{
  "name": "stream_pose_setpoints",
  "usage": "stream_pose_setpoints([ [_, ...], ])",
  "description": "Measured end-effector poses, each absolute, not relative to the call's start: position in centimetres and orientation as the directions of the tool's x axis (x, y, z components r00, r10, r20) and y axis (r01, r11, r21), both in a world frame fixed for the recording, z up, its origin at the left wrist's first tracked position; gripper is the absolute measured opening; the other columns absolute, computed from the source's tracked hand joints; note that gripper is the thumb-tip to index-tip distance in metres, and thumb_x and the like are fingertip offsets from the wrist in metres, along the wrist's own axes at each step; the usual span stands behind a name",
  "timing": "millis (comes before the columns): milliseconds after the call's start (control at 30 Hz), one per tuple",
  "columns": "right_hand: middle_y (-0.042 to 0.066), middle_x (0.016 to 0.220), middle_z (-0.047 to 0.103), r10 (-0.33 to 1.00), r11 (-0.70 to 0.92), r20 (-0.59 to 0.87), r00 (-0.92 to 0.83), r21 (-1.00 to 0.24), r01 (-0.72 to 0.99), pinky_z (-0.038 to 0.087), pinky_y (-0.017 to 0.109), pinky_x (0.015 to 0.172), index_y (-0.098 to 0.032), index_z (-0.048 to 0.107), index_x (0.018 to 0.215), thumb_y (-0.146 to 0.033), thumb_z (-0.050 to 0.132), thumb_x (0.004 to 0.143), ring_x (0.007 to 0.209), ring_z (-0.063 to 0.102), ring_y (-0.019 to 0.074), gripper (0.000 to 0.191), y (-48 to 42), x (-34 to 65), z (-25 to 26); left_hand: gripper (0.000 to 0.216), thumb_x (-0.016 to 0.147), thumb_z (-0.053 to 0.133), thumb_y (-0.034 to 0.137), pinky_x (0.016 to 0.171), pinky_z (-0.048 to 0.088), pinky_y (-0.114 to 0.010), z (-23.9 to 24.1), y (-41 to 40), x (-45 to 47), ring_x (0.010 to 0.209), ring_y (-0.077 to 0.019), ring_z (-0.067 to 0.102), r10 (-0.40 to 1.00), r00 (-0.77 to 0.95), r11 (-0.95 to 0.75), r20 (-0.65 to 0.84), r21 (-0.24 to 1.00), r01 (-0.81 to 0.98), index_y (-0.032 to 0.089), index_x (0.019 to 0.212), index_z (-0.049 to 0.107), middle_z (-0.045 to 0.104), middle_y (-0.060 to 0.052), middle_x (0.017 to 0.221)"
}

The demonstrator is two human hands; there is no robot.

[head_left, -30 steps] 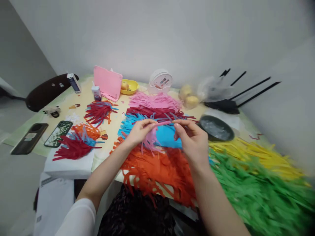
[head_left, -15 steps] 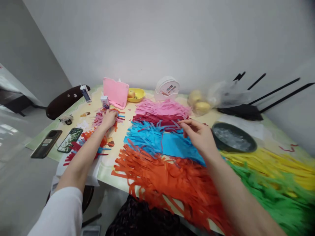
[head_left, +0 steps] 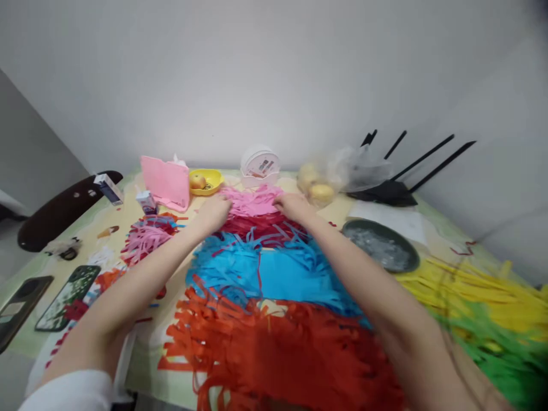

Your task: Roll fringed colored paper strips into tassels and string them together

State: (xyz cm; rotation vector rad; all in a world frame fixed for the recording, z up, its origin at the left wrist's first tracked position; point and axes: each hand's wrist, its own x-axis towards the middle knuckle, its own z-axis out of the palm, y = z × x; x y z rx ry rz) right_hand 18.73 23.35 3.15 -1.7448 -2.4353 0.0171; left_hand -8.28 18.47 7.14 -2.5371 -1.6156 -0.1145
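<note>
Both arms are stretched way out to the pink paper strips [head_left: 253,200]. That pile runs side to side, with the left hand [head_left: 215,210] on its left end and the right hand [head_left: 294,205] on its right end, so neither is really closer. Fingers on both curl down into the paper, but honestly I can't tell if either has pinched any strips. Dark red strips [head_left: 261,227] lie just on the near side of the hands, and a white tub [head_left: 259,164] sits just beyond them.
</note>
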Motion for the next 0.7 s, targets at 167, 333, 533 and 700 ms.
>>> stream_pose_setpoints([
  [167,0.01,0.12,0.064,0.897,0.443,-0.016,-0.443,0.074,0.894,0.055,0.043,0.091,-0.014,0.062,0.118,-0.037,0.061,0.095,0.104,0.064,0.0209,0.033,26.1,19.2,0.5,0.029,0.094,0.047,0.013,0.092,0.049,-0.029,3.2,23.7,1.5,0.107,-0.0199,0.066,0.84,0.542,-0.543,0.023,0.031,0.839,0.016,0.109,0.071,0.072,-0.011,0.112],
  [333,0.014,0.114,0.067,0.851,0.522,-0.013,-0.525,0.128,0.843,0.047,0.04,0.099,-0.011,0.068,0.108,-0.021,0.055,0.097,0.114,0.059,0.0238,0.02,27.0,20.9,-0.3,0.026,0.097,0.055,0.031,0.096,0.052,-0.041,-0.5,27.0,3.5,0.107,-0.0209,0.066,0.862,0.504,-0.499,-0.053,0.094,0.862,0.013,0.112,0.067,0.069,-0.011,0.117],
  [533,0.02,0.113,0.066,0.845,0.529,0.054,-0.532,0.063,0.847,0.041,0.034,0.096,-0.008,0.073,0.101,-0.017,0.046,0.097,0.111,0.056,0.0266,0.028,27.3,20.4,0.4,0.027,0.098,0.053,0.031,0.097,0.052,-0.041,-0.9,28.0,2.7,0.107,-0.0215,0.067,0.892,0.447,-0.434,-0.07,0.142,0.889,0.012,0.112,0.067,0.07,-0.014,0.113],
  [700,0.019,0.107,0.068,0.868,0.496,0.04,-0.495,-0.018,0.868,0.043,0.032,0.092,-0.008,0.073,0.097,-0.014,0.05,0.093,0.102,0.061,0.0238,0.024,28.3,20.0,0.6,0.031,0.095,0.059,0.036,0.095,0.053,-0.045,-0.3,28.0,2.6,0.106,-0.0214,0.066,0.888,0.451,-0.433,-0.083,0.172,0.885,0.013,0.115,0.064,0.068,-0.01,0.116],
])
